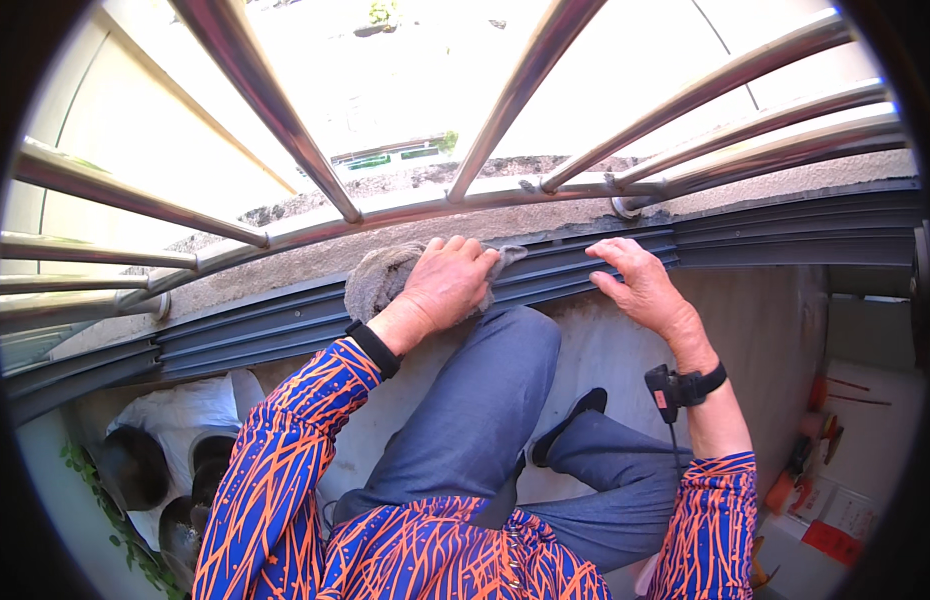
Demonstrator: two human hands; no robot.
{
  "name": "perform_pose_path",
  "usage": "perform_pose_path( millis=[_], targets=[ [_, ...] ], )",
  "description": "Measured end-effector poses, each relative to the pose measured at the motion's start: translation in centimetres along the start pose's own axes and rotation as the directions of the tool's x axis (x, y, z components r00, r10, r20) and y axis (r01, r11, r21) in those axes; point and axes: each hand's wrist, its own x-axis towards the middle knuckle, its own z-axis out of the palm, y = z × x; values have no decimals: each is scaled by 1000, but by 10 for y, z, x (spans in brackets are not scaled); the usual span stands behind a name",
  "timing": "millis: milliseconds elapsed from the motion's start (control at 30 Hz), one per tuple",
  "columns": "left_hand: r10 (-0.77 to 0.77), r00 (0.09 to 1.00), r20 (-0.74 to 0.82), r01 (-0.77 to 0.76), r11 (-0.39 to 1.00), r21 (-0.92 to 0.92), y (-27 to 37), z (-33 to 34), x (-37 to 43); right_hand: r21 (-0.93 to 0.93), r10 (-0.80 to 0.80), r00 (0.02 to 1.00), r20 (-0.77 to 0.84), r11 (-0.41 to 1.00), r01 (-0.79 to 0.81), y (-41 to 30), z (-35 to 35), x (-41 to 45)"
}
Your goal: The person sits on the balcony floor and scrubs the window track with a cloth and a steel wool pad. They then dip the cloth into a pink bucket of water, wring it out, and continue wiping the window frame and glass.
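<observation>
My left hand (451, 281) grips a grey cloth (381, 281) and presses it onto the dark metal sliding-window track (285, 319). Part of the cloth bunches up left of the hand, and a corner sticks out to the right beyond the fingers. To the right, my right hand (631, 279) is raised over the same track with fingers apart and nothing in it. A black band with a small cabled device (669, 394) is on the right wrist.
Steel guard bars (510, 97) rise from a curved rail (405, 214) beyond the rough sill. At lower left are dark round pots (135, 466), a white sheet (180, 409) and a leafy vine (116, 517). Orange-handled tools (791, 487) lie at lower right.
</observation>
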Motion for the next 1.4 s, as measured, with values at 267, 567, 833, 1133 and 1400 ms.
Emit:
perform_pose_path(
  millis=[267,567,833,1133,1400],
  targets=[
    [3,1000,-8,-3,999,33,10,8,23,-142,-225,974,2,964,223,-100,-70,-60],
    [-32,999,10,31,997,77,24,4,41,-71,-223,975,16,972,224,-103,-49,-89],
    [38,999,17,-41,983,179,27,16,49,-96,-288,958,9,953,287,-96,-28,-93],
    [15,1000,-27,-13,997,80,23,35,69,-224,-286,958,15,933,282,-89,-26,-98],
    [-415,850,326,487,855,-181,27,19,96,-292,-286,956,68,910,293,-91,-24,-107]
  ],
)
